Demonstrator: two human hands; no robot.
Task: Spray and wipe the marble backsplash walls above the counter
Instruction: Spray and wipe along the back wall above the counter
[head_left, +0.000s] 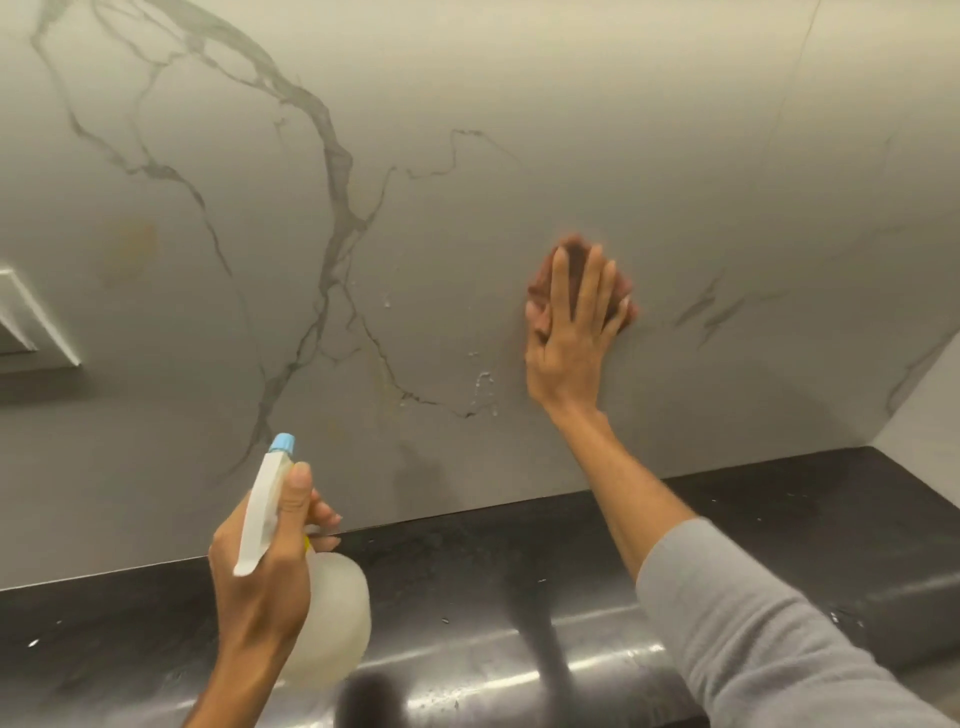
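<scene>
Nearest us is our grey sleeve (779, 623), on the arm that reaches up to the right grip (571, 338). That grip lies flat, fingers straight and spread, and presses a reddish-brown cloth (575, 262) against the wall (467, 130). We see the cloth bunched under the palm, showing between and above the fingertips, a little blurred.

Our left grip (260, 587) is curled round the neck of the bottle (332, 623), thumb laid up along the white sprayer head and fingers wrapped round its front. We hold the bottle tilted: its long axis runs from the cloudy body, below and right of the left grip and closer to us, up to the blue nozzle (283, 444) above that grip. The nozzle points up at the wall, well left of the right grip.

Droplets (485, 384) cling to the wall just left of and below the right grip. We see pale marble with grey veins, most of them above the left grip. A white plate (31, 322) sits at the far left edge. Right of the right grip a side wall (924, 405) meets the main one in a corner.

Below both grips the dark, speckled bench (519, 530) meets the wall's foot. Between our arms lie a steel sink (493, 675) and a blurred dark tap (540, 639).
</scene>
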